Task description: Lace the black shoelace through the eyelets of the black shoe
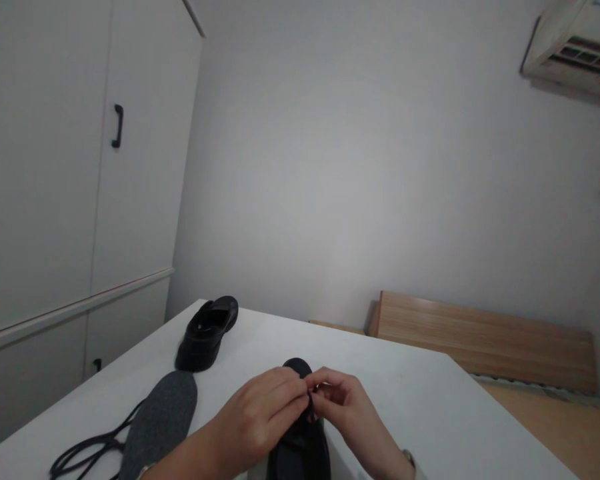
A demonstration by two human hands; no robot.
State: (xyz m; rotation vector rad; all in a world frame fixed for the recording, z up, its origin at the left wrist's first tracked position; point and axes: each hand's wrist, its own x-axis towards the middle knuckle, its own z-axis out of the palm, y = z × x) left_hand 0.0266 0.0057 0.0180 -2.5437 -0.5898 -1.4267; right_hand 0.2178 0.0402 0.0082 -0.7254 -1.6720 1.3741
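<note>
Both hands meet over a black shoe (300, 447) that stands on the white tabletop (430, 407) at the bottom centre of the view. The left hand (257, 417) curls over the shoe from the left, its fingers (293, 393) bent and pinched onto a thin dark lace (311, 404). The right hand (343, 400) comes in from the right, fingertips closed on the same lace, so the two sets of fingertips touch or nearly touch. Only a short piece of the lace shows between them; where it runs on the shoe is hidden by the hands.

Most of the shoe is covered: its rounded toe peeks out beyond the knuckles and its rear part is cut off by the lower edge. Both forearms are cut off there too.

To the left lies a grey insole (161, 417), partly out of frame, and just beside it a loose dark lace (87, 450) in loops, also cropped. A second black shoe (207, 333) stands farther back near the tabletop's far left edge, well apart from the hands. A wooden board (480, 337) leans low against the wall behind.
</note>
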